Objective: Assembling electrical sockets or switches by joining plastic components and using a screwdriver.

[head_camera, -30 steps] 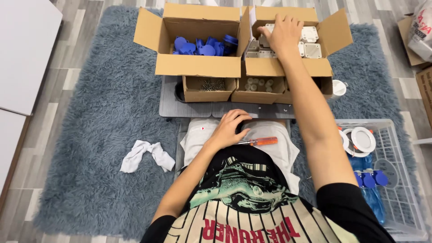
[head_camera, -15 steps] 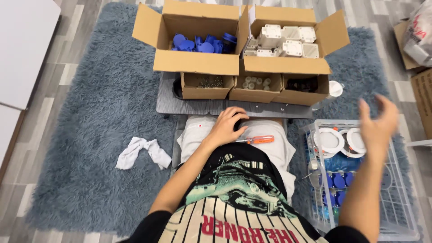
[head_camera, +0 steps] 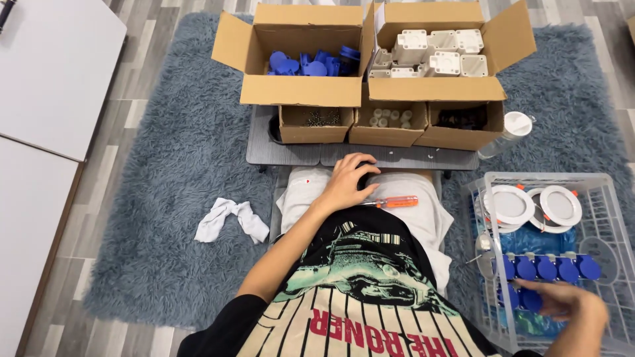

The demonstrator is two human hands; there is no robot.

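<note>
Resting palm-down on the lap, the left hand (head_camera: 349,182) lies with its fingers (head_camera: 358,163) spread and curled over a small dark object that is mostly hidden; whether they grip it cannot be told. An orange-handled screwdriver (head_camera: 395,201) lies on the lap just beside that hand, pointing toward it. The right hand (head_camera: 563,305), blurred, reaches into the white wire basket (head_camera: 610,198) at the person's right, its fingers (head_camera: 529,285) extended and released, at the row of round blue plastic caps (head_camera: 546,268); contact with the caps cannot be told. Two round white plastic discs (head_camera: 533,206) lie in the far part of the same basket. Ahead of the lap stands a low grey bench (head_camera: 291,153) carrying three small open cardboard boxes (head_camera: 390,125) in a row. Beyond them sit two large open cardboard boxes: the left one (head_camera: 301,53) holds blue plastic parts, the right one (head_camera: 440,49) holds white plastic housings. A crumpled white cloth (head_camera: 228,219) lies on the grey-blue shaggy rug (head_camera: 165,198), well apart from the left hand.
</note>
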